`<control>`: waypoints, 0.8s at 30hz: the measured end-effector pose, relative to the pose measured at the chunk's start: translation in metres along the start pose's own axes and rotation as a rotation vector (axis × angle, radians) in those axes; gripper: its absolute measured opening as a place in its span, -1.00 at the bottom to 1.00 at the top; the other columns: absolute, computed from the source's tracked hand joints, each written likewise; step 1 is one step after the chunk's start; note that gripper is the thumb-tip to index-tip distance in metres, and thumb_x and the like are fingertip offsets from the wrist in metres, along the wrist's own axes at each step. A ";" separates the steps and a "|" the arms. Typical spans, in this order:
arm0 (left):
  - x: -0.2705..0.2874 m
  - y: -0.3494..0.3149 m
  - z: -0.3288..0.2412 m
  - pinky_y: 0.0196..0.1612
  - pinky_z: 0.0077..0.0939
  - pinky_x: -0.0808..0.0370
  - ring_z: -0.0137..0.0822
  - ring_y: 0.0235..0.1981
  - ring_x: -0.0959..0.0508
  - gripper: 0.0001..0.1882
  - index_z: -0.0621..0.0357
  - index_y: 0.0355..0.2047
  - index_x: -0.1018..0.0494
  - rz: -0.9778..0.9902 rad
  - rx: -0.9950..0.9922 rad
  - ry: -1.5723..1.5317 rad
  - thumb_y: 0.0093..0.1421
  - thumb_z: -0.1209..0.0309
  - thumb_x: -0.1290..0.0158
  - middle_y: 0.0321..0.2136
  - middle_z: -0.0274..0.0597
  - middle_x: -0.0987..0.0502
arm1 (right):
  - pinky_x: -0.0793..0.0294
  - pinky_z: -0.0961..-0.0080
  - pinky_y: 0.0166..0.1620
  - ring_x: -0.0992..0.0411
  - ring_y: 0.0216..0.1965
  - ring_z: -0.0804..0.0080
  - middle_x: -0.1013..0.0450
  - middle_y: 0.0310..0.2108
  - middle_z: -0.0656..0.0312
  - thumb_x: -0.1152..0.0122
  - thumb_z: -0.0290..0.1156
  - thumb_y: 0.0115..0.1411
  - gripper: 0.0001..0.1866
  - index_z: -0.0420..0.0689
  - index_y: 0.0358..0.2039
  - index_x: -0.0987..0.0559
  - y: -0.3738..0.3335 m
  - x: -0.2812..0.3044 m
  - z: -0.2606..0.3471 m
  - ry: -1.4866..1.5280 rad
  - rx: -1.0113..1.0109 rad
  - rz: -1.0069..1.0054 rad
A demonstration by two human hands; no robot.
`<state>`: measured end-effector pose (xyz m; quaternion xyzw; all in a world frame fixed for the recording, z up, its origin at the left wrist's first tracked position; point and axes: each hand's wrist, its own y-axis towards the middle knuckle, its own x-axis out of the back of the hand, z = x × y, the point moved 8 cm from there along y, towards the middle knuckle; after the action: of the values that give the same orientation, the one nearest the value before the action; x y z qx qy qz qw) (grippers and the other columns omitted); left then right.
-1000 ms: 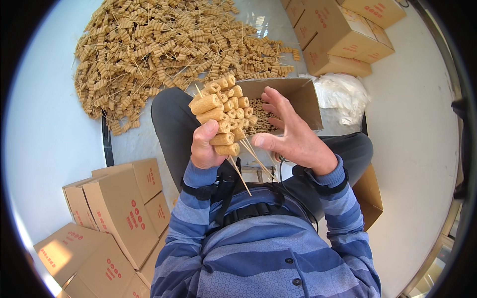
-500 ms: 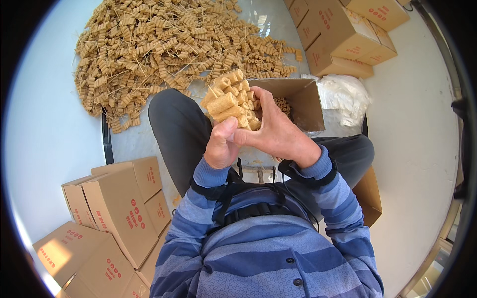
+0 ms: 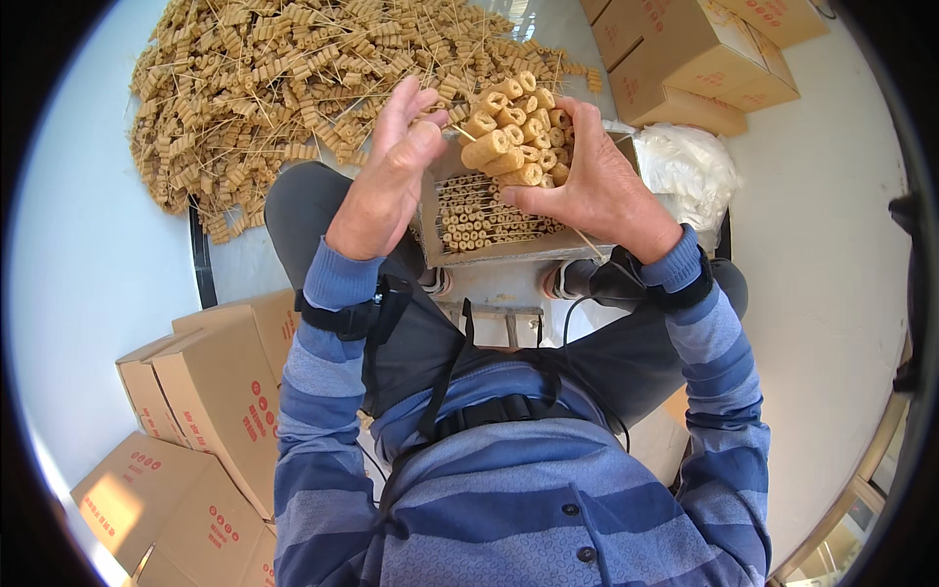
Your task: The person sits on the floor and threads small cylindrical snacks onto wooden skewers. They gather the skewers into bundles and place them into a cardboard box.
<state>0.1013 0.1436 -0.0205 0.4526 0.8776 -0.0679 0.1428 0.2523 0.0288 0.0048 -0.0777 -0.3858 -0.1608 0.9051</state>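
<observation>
While open, carton (image 3: pixel 469 256) with skewers (image 3: pixel 466 223) inside.

A head-worn fisheye (left of two) looks down closely on both hands (image 3: pixel 616 194).

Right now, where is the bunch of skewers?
In the head view, the bunch is just above centre, gripped by the right hand over the open box, to the right of the open left hand.

Bright light fills the view, glaring on 1 lower-left carton (image 3: pixel 147 497), while dark-rimmed edges bend.
</observation>
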 end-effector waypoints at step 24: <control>0.017 -0.021 0.303 0.22 -0.01 -0.40 0.21 0.22 -0.41 -0.48 0.40 0.25 -0.28 0.795 1.000 1.530 0.34 0.37 0.26 0.29 0.23 -0.29 | -0.31 0.23 0.10 -0.35 0.02 0.11 -0.38 -0.03 0.04 -0.52 -0.26 -0.22 -0.09 -0.27 0.14 -0.29 0.048 -0.171 -0.174 -0.420 0.142 0.274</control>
<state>0.1322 0.0692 -0.3139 0.6435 0.3885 -0.0671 -0.6561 0.2751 0.0669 -0.2403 -0.0973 -0.5613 0.0106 0.8218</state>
